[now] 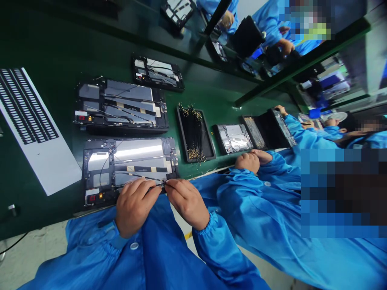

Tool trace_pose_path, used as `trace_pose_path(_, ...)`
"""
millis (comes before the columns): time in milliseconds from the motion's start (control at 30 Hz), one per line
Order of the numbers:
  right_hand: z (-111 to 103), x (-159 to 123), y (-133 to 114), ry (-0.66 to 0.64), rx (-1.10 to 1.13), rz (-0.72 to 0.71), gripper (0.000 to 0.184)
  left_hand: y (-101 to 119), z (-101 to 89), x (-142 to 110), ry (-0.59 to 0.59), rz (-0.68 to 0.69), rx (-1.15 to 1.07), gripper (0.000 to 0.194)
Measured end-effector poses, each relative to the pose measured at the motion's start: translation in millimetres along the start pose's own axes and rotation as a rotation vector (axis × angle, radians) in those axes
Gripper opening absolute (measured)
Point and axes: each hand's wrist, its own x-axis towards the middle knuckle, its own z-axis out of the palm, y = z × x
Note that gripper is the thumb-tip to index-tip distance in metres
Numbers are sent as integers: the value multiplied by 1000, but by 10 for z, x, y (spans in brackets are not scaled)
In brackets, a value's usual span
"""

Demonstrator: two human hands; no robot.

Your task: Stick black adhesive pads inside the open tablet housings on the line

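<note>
An opened tablet housing (139,149) lies in front of me, with grey battery panels, black ribbon strips and thin dark cables showing inside. My left hand (134,205) is closed at its near edge, thumb and fingertips together. Right beside it, my right hand (187,203) pinches at the near right corner, fingertips almost touching the left ones. What sits between either hand's fingers is too small and covered to make out. A thin black cable on the housing runs toward the fingertips. Beyond the housing is a black tray (210,139) holding a bundle of thin black cables (193,133) with gold-coloured ends.
Stacked opened tablets (130,92) lie behind, with another tablet (157,72) farther back. A white label sheet (57,165) is on the left. To the right, a co-worker's hands (248,161) are near another opened tablet (234,137). A dark green rail (302,64) crosses behind.
</note>
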Motion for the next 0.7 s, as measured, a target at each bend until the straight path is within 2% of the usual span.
trace_pose_path(267, 114, -197, 31, 102, 159, 28, 46, -59, -67, -146, 5, 43, -65, 20)
trace_pose_path(533, 212, -223, 29, 156, 61, -27, 53, -11, -57, -74, -21, 178, 187, 29)
trace_pose_path(633, 185, -231, 48, 189, 241, 51, 44, 17, -152, -120, -104, 148, 193, 34)
trace_pose_path(700, 167, -238, 92, 267, 405, 206, 37, -2, -297, -189, -123, 46, 146, 45)
